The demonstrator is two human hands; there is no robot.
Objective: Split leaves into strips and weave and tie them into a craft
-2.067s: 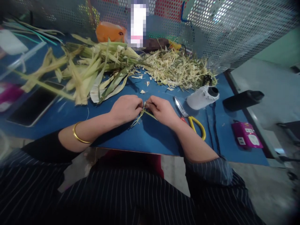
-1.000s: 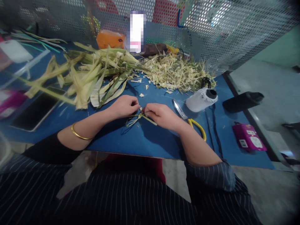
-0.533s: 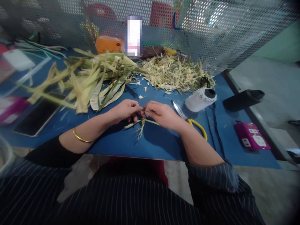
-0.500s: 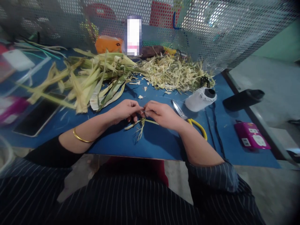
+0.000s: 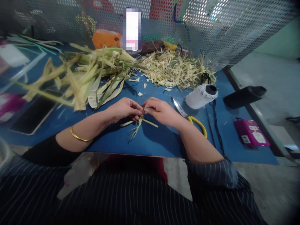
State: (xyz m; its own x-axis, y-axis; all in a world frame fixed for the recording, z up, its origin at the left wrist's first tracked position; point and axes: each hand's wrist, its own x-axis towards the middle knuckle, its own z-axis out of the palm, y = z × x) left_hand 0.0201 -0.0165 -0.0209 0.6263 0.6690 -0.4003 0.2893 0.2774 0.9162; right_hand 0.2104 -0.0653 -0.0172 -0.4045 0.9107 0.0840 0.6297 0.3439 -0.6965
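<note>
My left hand (image 5: 127, 109) and my right hand (image 5: 157, 110) meet over the blue table (image 5: 154, 147), thumbs and fingertips pinched together. Just under the left fingertips is a small tied piece of corn husk strips (image 5: 140, 122), its thin ends spreading left, right and toward me. The left fingers close on its top. What the right fingertips pinch is too small and hidden to make out. To the right of my right hand lie scissors (image 5: 198, 125) with yellow handles. A white spool of thread (image 5: 199, 97) stands tilted beyond them.
Whole corn husks (image 5: 79, 84) are heaped at the left, shredded husk (image 5: 173, 70) at the back. A dark phone (image 5: 35, 114) lies on the left. Further right are a black cone (image 5: 243, 96), a purple socket box (image 5: 252, 132) and black cords (image 5: 217, 128). A perforated metal screen (image 5: 201, 34) borders the back.
The view has shifted slightly. The tied husk piece has turned a little, its side strips now angled differently beneath my fingers. Both hands remain pinched together.
</note>
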